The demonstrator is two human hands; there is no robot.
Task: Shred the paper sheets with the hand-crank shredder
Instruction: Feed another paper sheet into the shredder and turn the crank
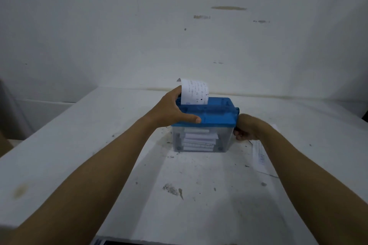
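Observation:
A small shredder with a blue lid [215, 113] and a clear bin [201, 139] stands mid-table; white paper strips fill the bin. A written paper sheet [194, 91] sticks up out of the lid's slot, curling forward. My left hand [171, 109] grips the lid's left end, thumb along its front edge, fingers behind the sheet. My right hand [247, 130] is curled round the crank at the shredder's right side; the crank handle itself is hidden by the hand.
More written paper sheets [259, 157] lie on the white table [99, 145] to the right, partly under my right forearm. The tabletop is stained and speckled with debris. A white wall rises close behind. A dark object edge shows at the bottom.

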